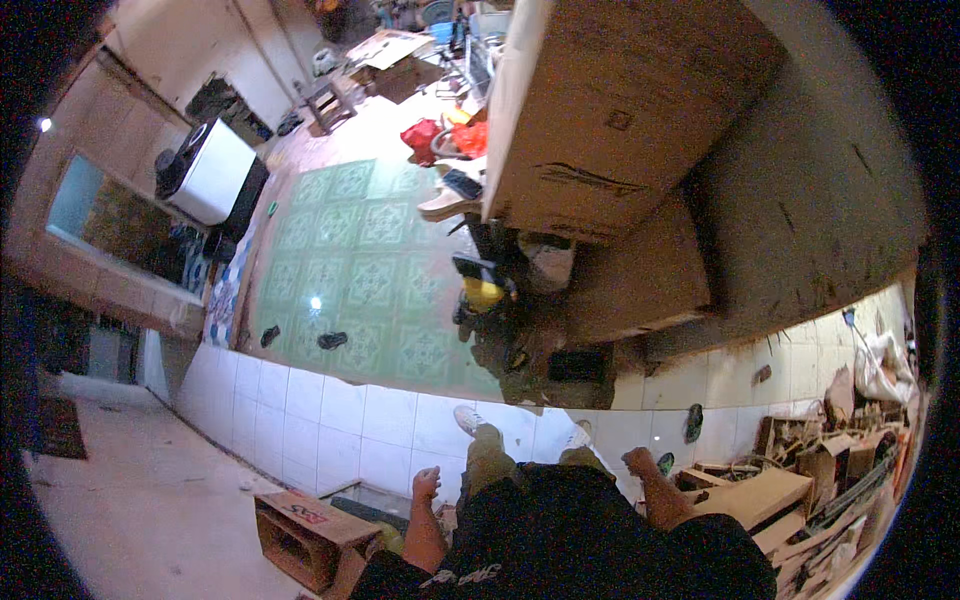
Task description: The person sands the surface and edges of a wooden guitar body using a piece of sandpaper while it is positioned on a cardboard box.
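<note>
My left hand (427,484) hangs beside my left leg with its fingers curled in, and nothing shows in it. Close below it stands an opened cardboard box (318,542). On the other side, my right hand (640,462) is held out from my body, loosely fisted, with no object visible in it. Nearest to that hand are flattened cardboard pieces (760,498). Neither hand touches anything that I can see. My feet in light shoes (467,420) stand on white floor tiles (385,415).
Green patterned tiles (370,270) lie ahead, with dark slippers (332,341) on them. Large cardboard boxes (620,120) rise at the right. A white-topped appliance (212,172) stands at the far left. Red plastic bags (470,138) and a yellow object (483,290) sit beside the boxes.
</note>
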Motion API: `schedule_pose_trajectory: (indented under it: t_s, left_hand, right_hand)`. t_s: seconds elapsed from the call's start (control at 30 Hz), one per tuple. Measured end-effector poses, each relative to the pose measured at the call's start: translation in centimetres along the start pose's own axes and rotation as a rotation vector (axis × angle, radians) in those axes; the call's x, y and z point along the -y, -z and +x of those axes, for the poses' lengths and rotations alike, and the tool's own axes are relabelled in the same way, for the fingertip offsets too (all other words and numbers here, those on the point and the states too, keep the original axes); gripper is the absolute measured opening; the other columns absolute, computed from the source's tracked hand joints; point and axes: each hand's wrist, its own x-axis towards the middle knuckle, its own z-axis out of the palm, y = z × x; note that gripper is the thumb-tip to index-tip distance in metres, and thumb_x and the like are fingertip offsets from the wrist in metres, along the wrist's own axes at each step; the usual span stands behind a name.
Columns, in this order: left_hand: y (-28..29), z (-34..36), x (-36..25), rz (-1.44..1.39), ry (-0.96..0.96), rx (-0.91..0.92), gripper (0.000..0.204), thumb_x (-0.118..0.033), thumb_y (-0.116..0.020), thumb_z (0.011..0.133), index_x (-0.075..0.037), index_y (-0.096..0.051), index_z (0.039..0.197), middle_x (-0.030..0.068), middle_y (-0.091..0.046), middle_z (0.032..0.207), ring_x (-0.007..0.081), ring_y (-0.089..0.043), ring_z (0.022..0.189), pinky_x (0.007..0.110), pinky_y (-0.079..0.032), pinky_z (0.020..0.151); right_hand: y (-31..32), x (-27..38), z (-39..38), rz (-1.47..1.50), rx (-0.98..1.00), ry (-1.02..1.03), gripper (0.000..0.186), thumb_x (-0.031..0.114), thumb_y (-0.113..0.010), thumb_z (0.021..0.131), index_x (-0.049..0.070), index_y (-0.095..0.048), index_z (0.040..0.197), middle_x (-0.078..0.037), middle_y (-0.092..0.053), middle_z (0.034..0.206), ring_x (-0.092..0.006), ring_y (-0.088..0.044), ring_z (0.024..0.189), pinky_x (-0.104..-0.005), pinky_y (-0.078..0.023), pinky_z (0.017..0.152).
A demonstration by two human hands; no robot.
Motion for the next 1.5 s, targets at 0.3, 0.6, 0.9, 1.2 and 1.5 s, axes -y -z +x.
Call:
schedule_pose_trajectory:
  t_s: [0.3, 0.6, 0.9, 1.2, 1.5]
  left_hand:
    - [9.5, 6.8, 2.0, -0.240, 0.230, 0.095, 0.037, -0.040, -0.069, 0.097, -0.010, -0.067, 0.117, 0.0101, -0.070, 0.100, 0.0263, -0.068, 0.086, 0.051, -0.052, 0.066]
    - [16.1, 12.5, -4.5, -0.273, 0.099, -0.039, 0.047, -0.048, -0.067, 0.098, -0.013, -0.058, 0.128, 0.0113, -0.068, 0.123, 0.0269, -0.067, 0.098, 0.048, -0.053, 0.075]
    - [15.3, 10.1, -5.0, -0.112, 0.098, 0.075, 0.055, -0.048, -0.064, 0.099, -0.013, -0.052, 0.139, 0.0121, -0.065, 0.128, 0.0271, -0.067, 0.098, 0.049, -0.051, 0.076]
    - [17.6, 8.8, -5.9, 0.175, 0.147, 0.186, 0.060, -0.051, -0.065, 0.097, -0.011, -0.052, 0.140, 0.0166, -0.062, 0.136, 0.0329, -0.066, 0.111, 0.052, -0.052, 0.081]
    - [16.1, 6.5, -10.7, 0.175, -0.030, 0.156, 0.050, -0.046, -0.065, 0.099, -0.013, -0.056, 0.136, 0.0100, -0.067, 0.123, 0.0251, -0.066, 0.101, 0.044, -0.051, 0.072]
  right_hand:
    - [18.6, 15.3, 13.6, -0.264, -0.179, -0.012, 0.015, 0.021, -0.069, 0.085, 0.007, -0.070, 0.079, -0.018, -0.072, 0.099, -0.0338, -0.071, 0.089, -0.0490, -0.055, 0.078]
    - [31.5, 33.2, 19.5, 0.540, -0.289, -0.354, 0.035, 0.030, -0.070, 0.084, 0.001, -0.060, 0.068, -0.015, -0.063, 0.072, -0.0289, -0.059, 0.066, -0.0443, -0.051, 0.070]
    - [20.9, 28.1, 11.3, -0.051, -0.115, -0.126, 0.030, 0.027, -0.053, 0.091, 0.006, -0.071, 0.080, -0.023, -0.072, 0.094, -0.0420, -0.069, 0.086, -0.0583, -0.055, 0.078]
    - [12.1, 30.5, 3.5, 0.373, -0.267, -0.610, 0.012, 0.013, -0.067, 0.080, 0.004, -0.074, 0.078, -0.021, -0.075, 0.087, -0.0361, -0.075, 0.081, -0.0491, -0.061, 0.073]
    - [0.1, 27.1, -2.5, 0.105, -0.232, -0.362, 0.022, 0.023, -0.062, 0.083, 0.006, -0.068, 0.069, -0.020, -0.069, 0.071, -0.0359, -0.071, 0.069, -0.0510, -0.058, 0.068]
